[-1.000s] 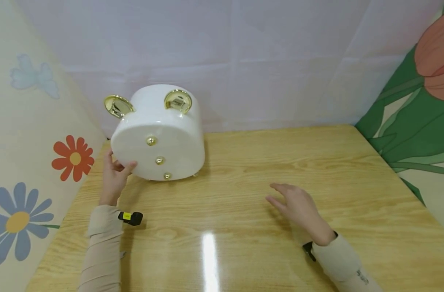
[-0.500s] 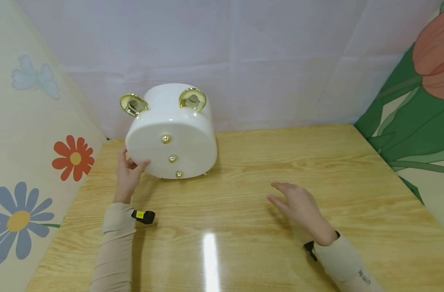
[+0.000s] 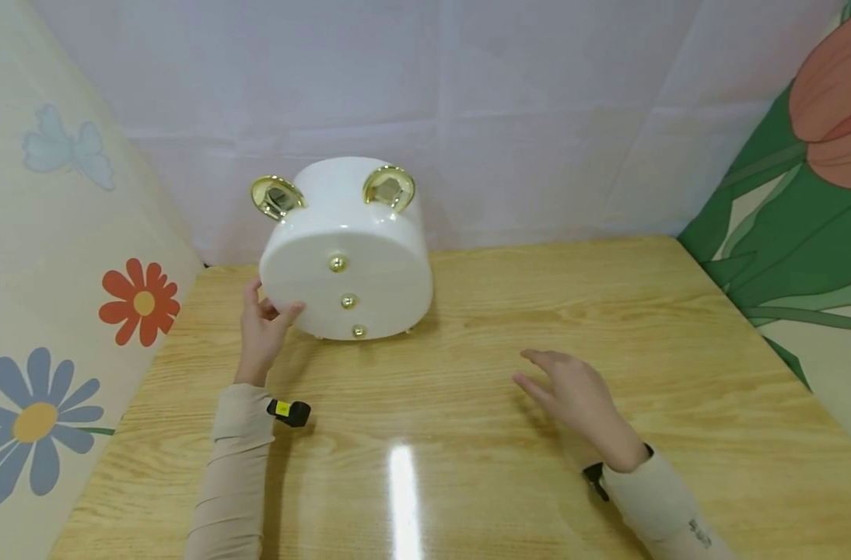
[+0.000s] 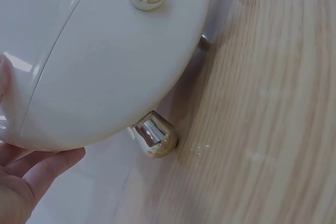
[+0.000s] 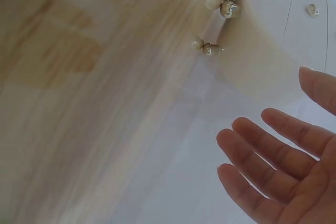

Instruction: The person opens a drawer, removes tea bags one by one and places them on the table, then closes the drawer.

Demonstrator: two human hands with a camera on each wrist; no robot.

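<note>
A white rounded box (image 3: 376,272) stands toward the back left of the wooden table, with two gold ears on top and gold knobs down its front. Its lower left edge is gripped by my left hand (image 3: 260,338), thumb on the front and fingers round the side. In the left wrist view, those fingers (image 4: 44,171) curve under the white shell, near a gold foot (image 4: 156,135). My right hand (image 3: 572,389) hovers over the table to the right, apart from the box. The right wrist view has its fingers (image 5: 273,166) spread and holding nothing.
A pale cloth backdrop (image 3: 537,132) hangs behind the table (image 3: 481,435). Panels with painted flowers (image 3: 143,302) border it on the left and right. A bright light reflection lies on the front of the tabletop.
My left hand and the box have moved together to the right along the table, slowing in the latter half second. My right hand has stayed almost still.
</note>
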